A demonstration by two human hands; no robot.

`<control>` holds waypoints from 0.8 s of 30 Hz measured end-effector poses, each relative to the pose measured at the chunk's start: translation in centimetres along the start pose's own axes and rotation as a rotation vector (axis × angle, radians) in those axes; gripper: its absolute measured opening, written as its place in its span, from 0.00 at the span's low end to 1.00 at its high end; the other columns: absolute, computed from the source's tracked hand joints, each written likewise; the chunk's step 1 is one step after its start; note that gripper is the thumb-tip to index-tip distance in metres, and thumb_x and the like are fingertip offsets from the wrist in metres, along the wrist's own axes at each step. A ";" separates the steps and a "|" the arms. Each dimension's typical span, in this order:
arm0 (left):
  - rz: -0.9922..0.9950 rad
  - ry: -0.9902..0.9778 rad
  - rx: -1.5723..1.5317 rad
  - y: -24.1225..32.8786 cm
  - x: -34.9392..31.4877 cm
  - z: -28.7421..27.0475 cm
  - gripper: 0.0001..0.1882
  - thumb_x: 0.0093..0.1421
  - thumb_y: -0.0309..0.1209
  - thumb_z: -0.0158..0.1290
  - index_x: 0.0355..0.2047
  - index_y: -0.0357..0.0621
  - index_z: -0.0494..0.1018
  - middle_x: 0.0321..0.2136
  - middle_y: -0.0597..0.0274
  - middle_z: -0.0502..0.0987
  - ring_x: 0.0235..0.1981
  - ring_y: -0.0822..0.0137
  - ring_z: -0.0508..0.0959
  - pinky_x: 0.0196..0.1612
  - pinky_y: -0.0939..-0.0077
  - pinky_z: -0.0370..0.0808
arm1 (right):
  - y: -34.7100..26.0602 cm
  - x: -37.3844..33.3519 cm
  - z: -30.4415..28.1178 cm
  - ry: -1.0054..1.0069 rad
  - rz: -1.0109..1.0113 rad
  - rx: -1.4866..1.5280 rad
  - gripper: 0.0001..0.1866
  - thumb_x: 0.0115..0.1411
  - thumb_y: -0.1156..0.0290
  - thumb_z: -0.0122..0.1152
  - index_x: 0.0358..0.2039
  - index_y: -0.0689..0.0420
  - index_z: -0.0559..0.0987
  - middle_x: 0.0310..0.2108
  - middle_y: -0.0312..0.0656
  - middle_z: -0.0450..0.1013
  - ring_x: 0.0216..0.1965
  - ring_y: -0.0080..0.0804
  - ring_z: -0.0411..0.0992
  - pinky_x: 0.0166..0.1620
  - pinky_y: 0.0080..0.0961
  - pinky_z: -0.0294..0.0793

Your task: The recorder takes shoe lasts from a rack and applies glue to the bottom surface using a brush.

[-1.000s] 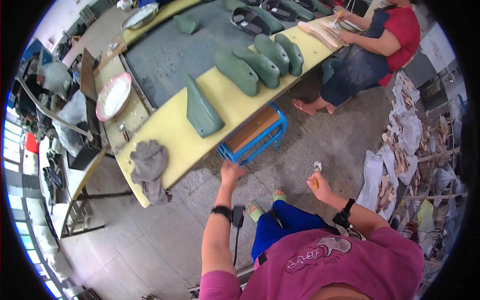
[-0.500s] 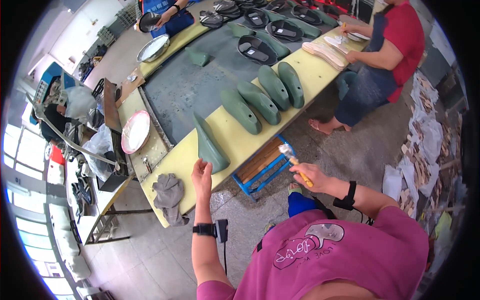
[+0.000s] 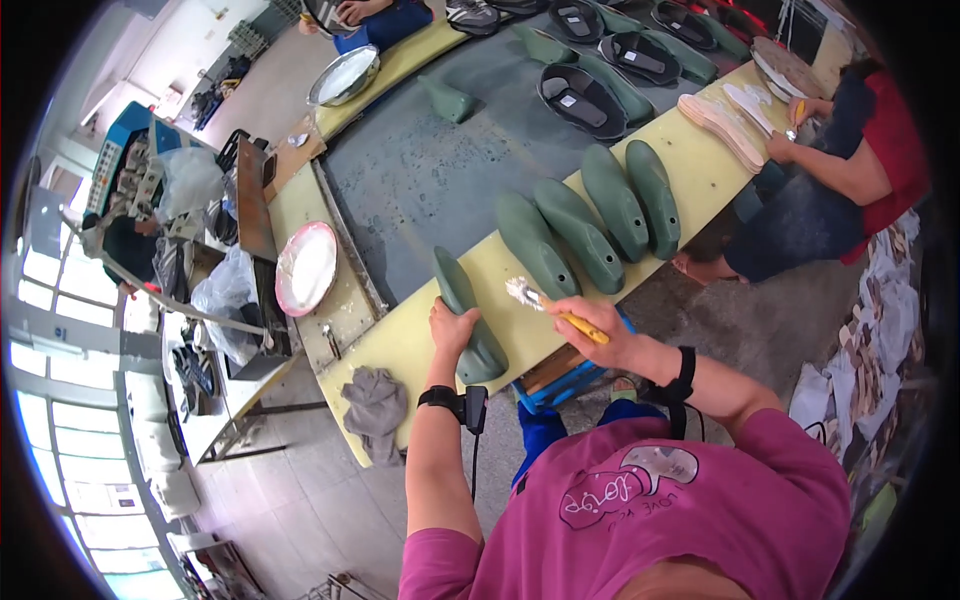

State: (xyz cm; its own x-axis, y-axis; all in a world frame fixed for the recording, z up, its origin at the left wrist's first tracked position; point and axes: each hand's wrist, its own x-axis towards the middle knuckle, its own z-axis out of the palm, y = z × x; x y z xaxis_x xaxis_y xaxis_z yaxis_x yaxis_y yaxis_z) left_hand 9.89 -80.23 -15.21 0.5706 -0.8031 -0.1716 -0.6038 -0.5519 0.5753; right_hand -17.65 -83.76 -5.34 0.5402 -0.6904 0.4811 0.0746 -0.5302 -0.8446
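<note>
Near the middle of the frame, the green last [image 3: 458,280] is gripped by the left hand [image 3: 452,325]. It lies at a slant over the yellow bench [image 3: 400,345], its narrow end toward the top of the frame and its wide end by the near edge. The fingers are curled round its narrower middle, with the thumb set on the right side; such a hold seems chosen because the smooth, rounded form could easily roll. Whether the last is lifted slightly or fully borne by the bench cannot be told.

Just to the right, the brush [image 3: 583,327] is held by the right hand [image 3: 605,335]. The fingers are closed narrowly about the yellow handle, and the white-coated bristles [image 3: 522,292] are pointed toward the upper left, apart from the last. By this grip the skin is probably spared the white stuff.

Four lasts [image 3: 577,240] are stood side by side, right of centre; they are likely grouped so that elbow room is left around the held one. The pink-rimmed bowl [image 3: 281,288] is placed left of centre, presumably where it cannot easily be knocked. At the lower left corner of the bench, the grey rag [image 3: 374,400] is draped partly over the edge, perhaps for easy reach.
</note>
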 end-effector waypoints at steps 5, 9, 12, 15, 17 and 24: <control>-0.087 -0.395 -0.829 0.6 1.5 -2.1 0.32 0.33 0.28 0.56 0.42 0.32 0.63 0.34 0.50 0.72 0.36 0.58 0.73 0.39 0.70 0.71 | 0.7 5.2 2.1 0.069 0.080 -0.050 0.04 0.53 0.77 0.55 0.31 0.60 0.75 0.20 0.41 0.71 0.23 0.30 0.72 0.26 0.22 0.69; 0.132 -0.637 -0.922 1.1 0.8 -5.7 0.40 0.31 0.26 0.53 0.51 0.33 0.60 0.39 0.53 0.71 0.40 0.59 0.71 0.44 0.71 0.68 | -0.3 10.0 2.6 0.084 0.131 -0.069 0.05 0.55 0.74 0.53 0.29 0.61 0.75 0.18 0.38 0.70 0.21 0.23 0.71 0.26 0.20 0.69; 0.278 -0.784 -0.892 1.2 1.3 -8.8 0.41 0.30 0.27 0.52 0.51 0.33 0.60 0.39 0.53 0.70 0.40 0.60 0.71 0.46 0.71 0.67 | -1.0 12.4 4.1 0.054 0.167 -0.105 0.07 0.56 0.72 0.52 0.29 0.61 0.75 0.18 0.40 0.70 0.20 0.23 0.70 0.25 0.19 0.68; 0.335 -0.855 -0.889 1.5 1.8 -9.9 0.40 0.29 0.30 0.53 0.49 0.33 0.61 0.38 0.55 0.71 0.38 0.62 0.71 0.44 0.73 0.68 | -1.3 13.9 4.5 0.009 0.221 -0.011 0.08 0.57 0.71 0.51 0.27 0.61 0.75 0.18 0.38 0.71 0.20 0.22 0.69 0.24 0.20 0.67; 0.226 -0.915 -0.971 1.3 1.7 -10.8 0.38 0.30 0.32 0.53 0.47 0.31 0.62 0.36 0.56 0.71 0.36 0.64 0.72 0.41 0.75 0.69 | -0.9 13.8 4.2 -0.019 0.278 -0.035 0.08 0.57 0.71 0.51 0.27 0.61 0.75 0.19 0.37 0.71 0.20 0.22 0.69 0.24 0.20 0.67; 0.177 -0.859 -1.105 0.9 3.4 -9.9 0.31 0.32 0.28 0.51 0.43 0.31 0.65 0.33 0.56 0.72 0.31 0.64 0.74 0.33 0.73 0.73 | 4.6 9.0 1.4 0.051 0.009 -0.469 0.03 0.53 0.73 0.57 0.28 0.59 0.75 0.19 0.44 0.70 0.21 0.37 0.70 0.25 0.27 0.68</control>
State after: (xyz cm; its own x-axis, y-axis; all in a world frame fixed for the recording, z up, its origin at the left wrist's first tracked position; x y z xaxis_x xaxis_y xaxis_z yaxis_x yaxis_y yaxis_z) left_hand 16.82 -81.26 -7.39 -0.2200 -0.9482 -0.2290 0.3399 -0.2946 0.8931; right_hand -11.28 -91.75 -5.19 0.4959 -0.7135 0.4950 -0.3235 -0.6808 -0.6572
